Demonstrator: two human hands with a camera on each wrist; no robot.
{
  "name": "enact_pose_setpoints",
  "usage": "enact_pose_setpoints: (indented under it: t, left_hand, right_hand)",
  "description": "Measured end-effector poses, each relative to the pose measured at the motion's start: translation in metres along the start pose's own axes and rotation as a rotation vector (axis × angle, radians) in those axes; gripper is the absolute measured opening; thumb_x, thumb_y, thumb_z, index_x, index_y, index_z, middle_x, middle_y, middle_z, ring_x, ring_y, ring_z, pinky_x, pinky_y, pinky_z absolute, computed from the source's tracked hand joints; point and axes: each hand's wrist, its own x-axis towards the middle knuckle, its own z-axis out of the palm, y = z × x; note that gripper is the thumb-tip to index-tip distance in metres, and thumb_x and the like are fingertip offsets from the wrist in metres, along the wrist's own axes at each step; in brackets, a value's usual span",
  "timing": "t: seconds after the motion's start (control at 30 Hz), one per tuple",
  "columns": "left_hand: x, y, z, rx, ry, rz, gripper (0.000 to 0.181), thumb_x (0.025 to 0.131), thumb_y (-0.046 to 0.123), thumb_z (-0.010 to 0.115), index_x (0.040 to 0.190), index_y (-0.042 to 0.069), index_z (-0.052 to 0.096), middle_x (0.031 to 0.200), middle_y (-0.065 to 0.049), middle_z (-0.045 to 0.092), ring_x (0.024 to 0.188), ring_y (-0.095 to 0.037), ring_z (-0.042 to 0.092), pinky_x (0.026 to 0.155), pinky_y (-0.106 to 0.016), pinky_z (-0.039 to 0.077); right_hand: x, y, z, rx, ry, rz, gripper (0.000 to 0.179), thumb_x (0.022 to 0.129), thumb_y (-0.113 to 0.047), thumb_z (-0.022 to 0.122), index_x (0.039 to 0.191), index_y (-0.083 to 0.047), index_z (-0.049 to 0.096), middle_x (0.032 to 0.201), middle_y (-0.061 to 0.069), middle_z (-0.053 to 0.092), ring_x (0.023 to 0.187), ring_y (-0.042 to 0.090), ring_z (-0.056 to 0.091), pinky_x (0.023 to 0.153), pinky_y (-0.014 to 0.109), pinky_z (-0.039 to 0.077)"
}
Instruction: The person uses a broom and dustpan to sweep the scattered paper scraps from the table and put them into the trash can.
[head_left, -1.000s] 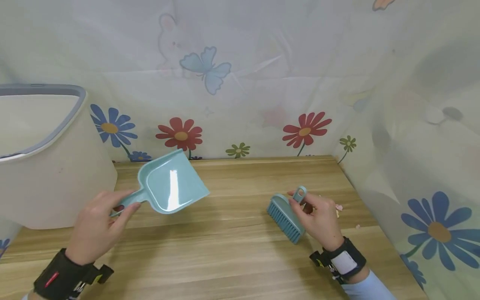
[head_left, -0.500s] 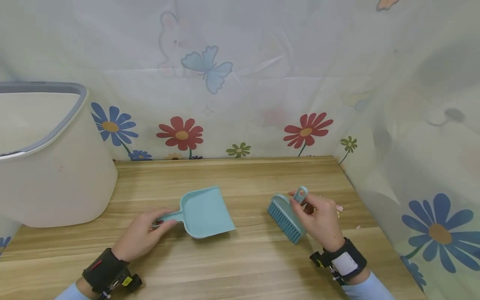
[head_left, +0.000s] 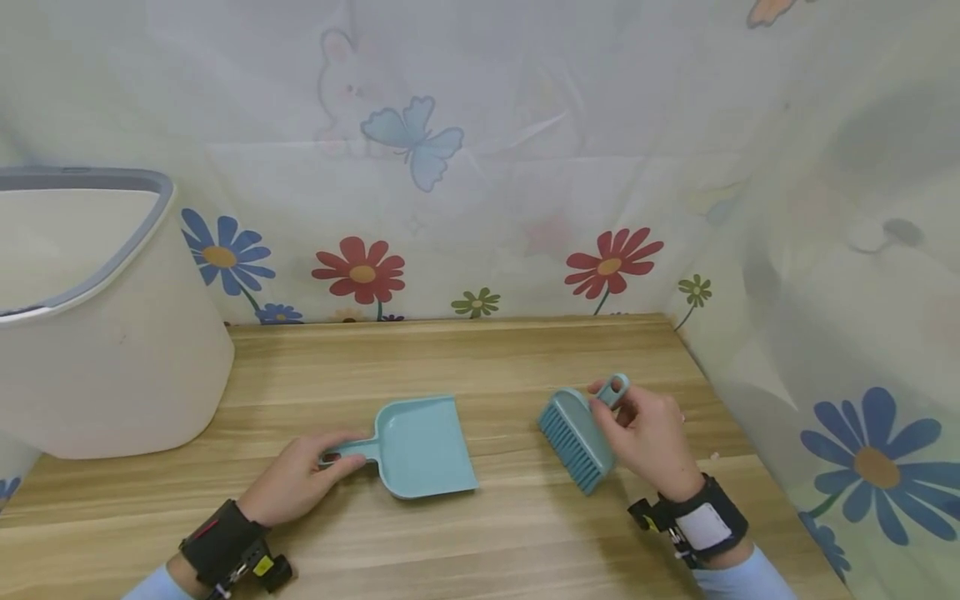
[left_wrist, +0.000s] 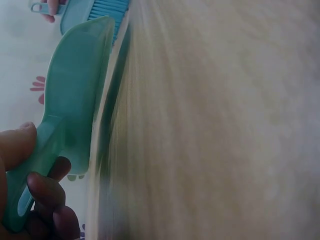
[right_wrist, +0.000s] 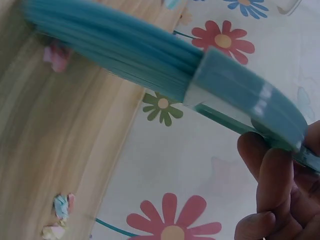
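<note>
My left hand (head_left: 300, 477) pinches the handle of a light-blue dustpan (head_left: 423, 447), its wide front edge facing right. Low over the wooden table, the pan shows edge-on in the left wrist view. On the right, my right hand (head_left: 656, 433) grips the handle of a matching hand brush (head_left: 588, 427) between thumb and fingers. Its bristles (head_left: 566, 446) point down and to the left, towards the pan. Seen from the right wrist, a crumpled pink scrap (right_wrist: 57, 56) lies by the bristle tips. A blue scrap (right_wrist: 62, 206) and a yellowish scrap (right_wrist: 53, 232) lie farther off.
A tall white bin (head_left: 120, 358) with a grey rim stands at the left on the wooden table (head_left: 495, 358). Behind and to the right hangs a flower-printed sheet (head_left: 517, 208). One small pale scrap (head_left: 715, 456) lies near the table's right edge.
My left hand has brought the dustpan down and to the right, from beside the bin to the table. The brush has shifted slightly to the right in my right hand.
</note>
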Motion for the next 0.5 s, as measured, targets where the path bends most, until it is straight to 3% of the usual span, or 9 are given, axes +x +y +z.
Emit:
enact_pose_setpoints:
  t: [0.23, 0.5]
  left_hand:
    - [0.001, -0.005, 0.0, 0.01, -0.019, 0.005, 0.041, 0.103, 0.043, 0.063, 0.135, 0.019, 0.069, 0.132, 0.0, 0.071, 0.119, -0.019, 0.066, 0.091, -0.03, 0.054]
    - [0.0, -0.009, 0.001, 0.008, -0.029, 0.001, 0.042, 0.101, 0.049, 0.064, 0.134, 0.023, 0.069, 0.132, 0.004, 0.07, 0.12, -0.017, 0.065, 0.093, -0.031, 0.053]
  right_hand:
    - [0.016, 0.004, -0.025, -0.072, 0.085, 0.013, 0.01, 0.089, -0.001, 0.076, 0.099, -0.001, 0.074, 0.074, 0.009, 0.074, 0.049, 0.002, 0.048, 0.045, 0.014, 0.039]
    - [0.028, 0.02, -0.046, -0.239, 0.174, 0.073, 0.009, 0.092, -0.008, 0.072, 0.098, -0.001, 0.074, 0.075, 0.016, 0.074, 0.053, 0.019, 0.061, 0.046, 0.013, 0.036]
